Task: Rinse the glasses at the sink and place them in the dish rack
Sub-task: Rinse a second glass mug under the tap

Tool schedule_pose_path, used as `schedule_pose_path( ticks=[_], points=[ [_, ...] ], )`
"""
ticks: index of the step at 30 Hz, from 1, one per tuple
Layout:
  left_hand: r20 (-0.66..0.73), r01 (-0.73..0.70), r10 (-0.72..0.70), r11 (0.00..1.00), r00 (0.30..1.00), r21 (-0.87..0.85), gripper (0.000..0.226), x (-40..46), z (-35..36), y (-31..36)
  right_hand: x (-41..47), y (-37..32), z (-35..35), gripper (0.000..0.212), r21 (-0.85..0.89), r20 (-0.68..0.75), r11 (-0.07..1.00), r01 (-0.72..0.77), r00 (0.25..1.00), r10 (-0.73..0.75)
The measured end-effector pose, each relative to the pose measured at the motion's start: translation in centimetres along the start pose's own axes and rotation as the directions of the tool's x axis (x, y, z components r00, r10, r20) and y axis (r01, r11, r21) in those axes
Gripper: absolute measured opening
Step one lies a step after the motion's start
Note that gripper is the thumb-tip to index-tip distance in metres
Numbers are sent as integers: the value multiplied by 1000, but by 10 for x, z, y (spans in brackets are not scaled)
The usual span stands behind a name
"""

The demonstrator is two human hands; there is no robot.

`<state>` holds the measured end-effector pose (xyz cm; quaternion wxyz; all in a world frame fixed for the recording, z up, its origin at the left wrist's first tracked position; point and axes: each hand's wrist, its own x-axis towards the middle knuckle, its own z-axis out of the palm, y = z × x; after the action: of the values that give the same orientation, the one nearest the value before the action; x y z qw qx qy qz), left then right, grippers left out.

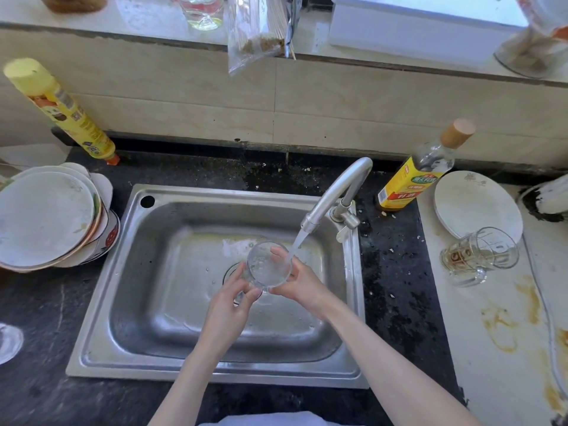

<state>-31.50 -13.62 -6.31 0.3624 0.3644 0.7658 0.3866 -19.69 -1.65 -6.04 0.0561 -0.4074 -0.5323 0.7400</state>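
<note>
A clear drinking glass point(266, 265) is held over the drain of the steel sink point(159, 241), its mouth turned up toward me. Water streams from the faucet point(335, 195) into it. My left hand point(233, 302) grips the glass from the lower left side. My right hand point(299, 279) holds its right rim, with fingers curled over the edge into the glass. A glass mug point(479, 256) lies tipped on its side on the white drainboard point(491, 333) at the right, beside a white plate point(473, 201).
Stacked dirty plates point(46, 216) sit left of the sink. A yellow spray can point(61, 109) stands behind them. A yellow-labelled bottle point(421, 176) stands right of the faucet. Another glass's edge point(9, 342) shows at far left. The drainboard carries brown stains.
</note>
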Motion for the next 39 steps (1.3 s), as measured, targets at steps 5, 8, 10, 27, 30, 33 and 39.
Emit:
schedule_pose_path(
  ticks=[5,8,10,27,30,33,39],
  points=[
    [15,0,0,1000,1000,31,15,4,3,-2,-3,1,-7,74,-13,-17,1000,-16,1000,16],
    [28,-16,16,1000,999,27,14,4,6,0,-6,2,-10,74,5,-16,1000,-5,1000,5],
    [43,-6,6,1000,999,16,14,5,7,2,-7,2,-11,71,11,-11,1000,-2,1000,2],
    [193,324,-272,887,943,-329,35,37,9,40,-20,-2,-30,39,-49,-2,996,-70,998,70],
    [228,397,-335,854,914,-337,34,44,5,49,-24,-5,-30,48,-41,23,992,-121,992,122],
    [281,494,-420,818,863,-295,39,49,3,57,-20,-6,-26,61,-4,20,967,-257,966,257],
    [288,589,-522,768,803,-252,36,42,14,48,-20,-8,-32,48,61,57,897,-437,899,434]
  ],
)
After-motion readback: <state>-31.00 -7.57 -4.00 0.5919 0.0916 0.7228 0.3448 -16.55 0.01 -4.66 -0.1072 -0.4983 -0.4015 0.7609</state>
